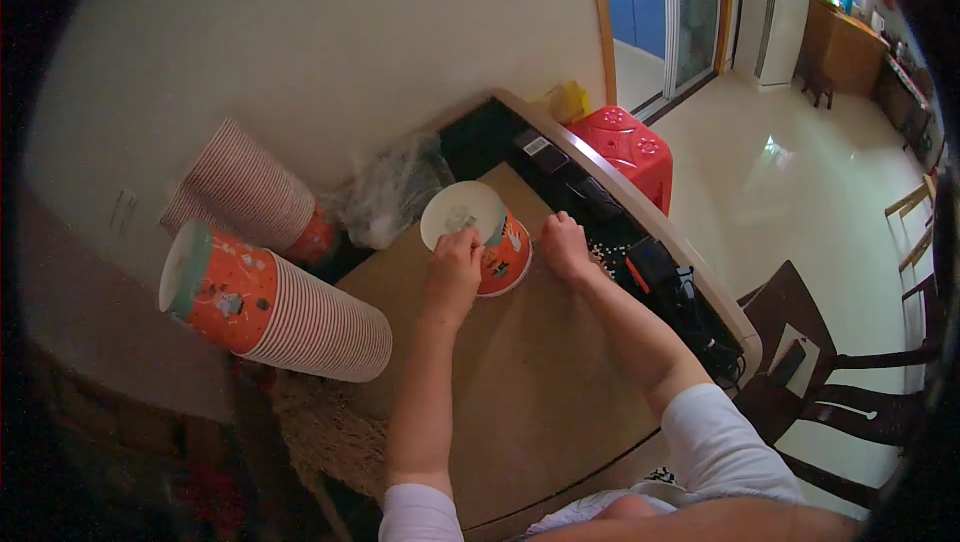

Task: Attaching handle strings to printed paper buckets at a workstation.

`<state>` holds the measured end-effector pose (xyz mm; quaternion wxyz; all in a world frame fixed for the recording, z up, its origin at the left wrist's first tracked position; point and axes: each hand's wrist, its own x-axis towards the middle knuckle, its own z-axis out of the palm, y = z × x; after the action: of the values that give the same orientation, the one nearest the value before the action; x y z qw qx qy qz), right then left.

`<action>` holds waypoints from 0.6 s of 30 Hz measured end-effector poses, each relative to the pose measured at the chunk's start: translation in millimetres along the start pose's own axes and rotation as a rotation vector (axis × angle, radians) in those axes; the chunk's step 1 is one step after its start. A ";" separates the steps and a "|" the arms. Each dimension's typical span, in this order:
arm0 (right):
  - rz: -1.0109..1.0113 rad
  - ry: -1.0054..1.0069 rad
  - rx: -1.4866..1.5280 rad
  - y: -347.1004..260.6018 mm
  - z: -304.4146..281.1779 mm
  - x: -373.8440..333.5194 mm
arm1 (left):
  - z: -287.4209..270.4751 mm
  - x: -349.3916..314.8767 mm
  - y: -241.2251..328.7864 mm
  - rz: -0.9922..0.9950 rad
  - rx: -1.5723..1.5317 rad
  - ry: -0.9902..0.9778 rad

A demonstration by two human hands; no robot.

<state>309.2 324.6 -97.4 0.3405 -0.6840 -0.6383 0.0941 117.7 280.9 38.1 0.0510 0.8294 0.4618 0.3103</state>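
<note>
Okay, orange tub [512, 260]'s right of the front cup stack [318, 327] | your left hand [455, 267] seems to pinch its rim | right hand [565, 244] farther right, curled, can't tell what's inside | go light, paper probably buckles

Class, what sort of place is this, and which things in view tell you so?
Probably a home: blue cabinets show through a doorway with a glass door, and a dark wooden chair stands near the table.

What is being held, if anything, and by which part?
The left hand seemingly holds the orange tub by its near upper edge; for the right hand, I can't tell.
</note>
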 end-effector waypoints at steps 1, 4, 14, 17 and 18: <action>0.018 0.032 0.043 3.7 0.7 2.7 | 1.0 1.2 1.9 -0.009 -0.002 0.006; -0.001 0.053 0.133 7.4 0.5 0.8 | -1.0 1.7 6.0 -0.019 0.018 0.014; -0.031 0.229 -0.105 2.5 22.1 1.0 | -5.1 2.4 23.8 -0.068 0.086 -0.001; -0.102 0.202 0.195 -2.6 16.0 -4.0 | 10.0 0.2 4.5 0.023 0.091 0.108; -0.056 0.192 0.315 -6.5 13.2 -9.6 | 11.8 -8.6 6.0 0.006 0.095 0.120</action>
<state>295.0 319.8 -106.5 0.5053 -0.6099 -0.5990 0.1177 125.5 273.0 26.8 -0.0171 0.8120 0.4760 0.3373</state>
